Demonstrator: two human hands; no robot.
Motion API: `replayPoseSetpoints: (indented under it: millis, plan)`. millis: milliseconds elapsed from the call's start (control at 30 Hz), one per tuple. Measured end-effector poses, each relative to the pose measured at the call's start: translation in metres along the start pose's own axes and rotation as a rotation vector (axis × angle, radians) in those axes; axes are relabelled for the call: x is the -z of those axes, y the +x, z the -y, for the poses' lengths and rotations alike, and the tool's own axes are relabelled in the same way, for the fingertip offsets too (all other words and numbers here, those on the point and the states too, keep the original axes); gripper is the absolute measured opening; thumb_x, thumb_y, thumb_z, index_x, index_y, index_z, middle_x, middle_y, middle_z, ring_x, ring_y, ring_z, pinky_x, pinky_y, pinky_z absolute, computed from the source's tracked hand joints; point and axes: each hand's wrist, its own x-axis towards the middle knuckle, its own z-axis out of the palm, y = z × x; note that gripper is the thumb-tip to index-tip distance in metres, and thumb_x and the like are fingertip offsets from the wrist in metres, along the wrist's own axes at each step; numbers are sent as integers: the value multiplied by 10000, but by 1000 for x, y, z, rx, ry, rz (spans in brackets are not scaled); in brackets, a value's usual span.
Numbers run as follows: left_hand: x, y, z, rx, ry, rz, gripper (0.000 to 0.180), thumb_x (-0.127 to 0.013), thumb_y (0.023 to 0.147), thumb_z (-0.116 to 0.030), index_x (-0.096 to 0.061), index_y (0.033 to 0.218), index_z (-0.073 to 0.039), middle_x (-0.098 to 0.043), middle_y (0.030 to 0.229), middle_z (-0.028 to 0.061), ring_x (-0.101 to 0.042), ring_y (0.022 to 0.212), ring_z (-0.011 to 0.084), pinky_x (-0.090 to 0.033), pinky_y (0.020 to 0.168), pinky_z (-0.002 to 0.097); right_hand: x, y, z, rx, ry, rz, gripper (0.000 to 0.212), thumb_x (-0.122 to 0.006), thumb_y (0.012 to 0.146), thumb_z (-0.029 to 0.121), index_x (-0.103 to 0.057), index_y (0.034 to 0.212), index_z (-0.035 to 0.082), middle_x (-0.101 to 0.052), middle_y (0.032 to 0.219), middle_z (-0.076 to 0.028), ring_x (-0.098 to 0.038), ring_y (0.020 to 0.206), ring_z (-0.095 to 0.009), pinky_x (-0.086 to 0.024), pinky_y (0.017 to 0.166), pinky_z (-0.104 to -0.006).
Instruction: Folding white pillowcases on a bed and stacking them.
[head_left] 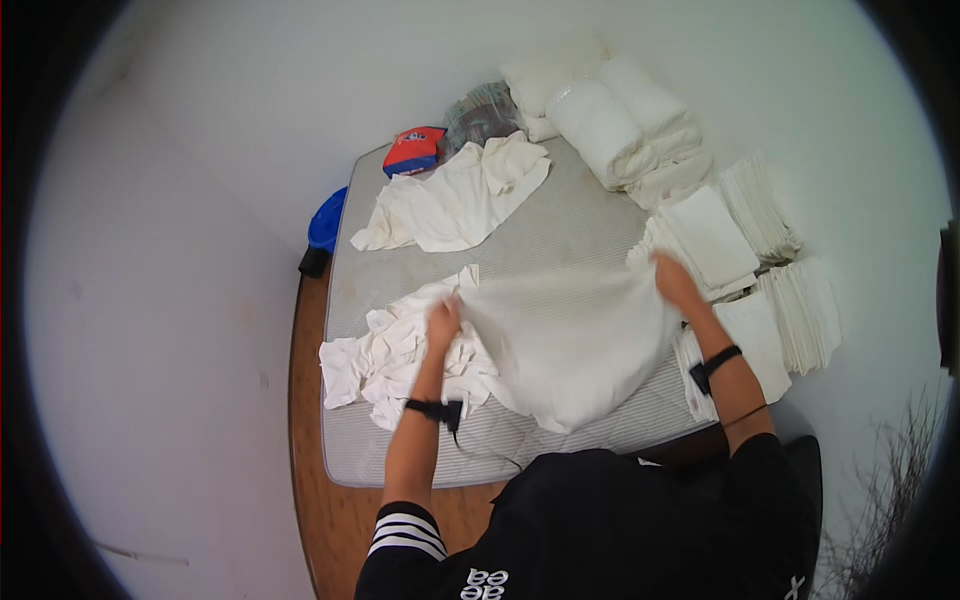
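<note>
A large white cloth [570, 340] is stretched over the grey mattress [560, 225] between my two hands. My left hand [443, 322] grips its left corner, just above a crumpled heap of white cloths [385, 360]. My right hand [676, 283] holds the cloth's right corner, close to the stacks of folded white cloths [715, 240]. Both wrists wear black bands.
Another loose white cloth [455, 195] lies at the far side of the mattress. Behind it are a red and blue packet [413, 150], rolled white bedding [610, 125] and a patterned bundle [482, 112]. More folded stacks [800, 310] sit at the right. A blue object [327, 220] is on the floor at left.
</note>
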Motion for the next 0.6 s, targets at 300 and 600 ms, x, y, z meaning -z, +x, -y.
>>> replayPoseSetpoints:
  millis: [300, 600]
  plan:
    - [191, -3, -232, -728, -571, -437, 232, -530, 963, -157, -644, 1017, 39, -653, 942, 52, -555, 863, 92, -422, 801, 219, 225, 64, 175, 343, 200, -842, 153, -503, 886, 7, -627, 976, 20, -643, 940, -140, -602, 872, -299, -474, 774, -371]
    - [110, -36, -98, -438, -408, -23, 219, -536, 940, -125, -674, 1042, 12, -689, 1023, 95, -603, 992, 147, -438, 902, 287, 118, -7, 84, 216, 92, -537, 155, -526, 914, 99, -642, 946, 2, -649, 911, -153, -599, 880, -318, -454, 771, -382]
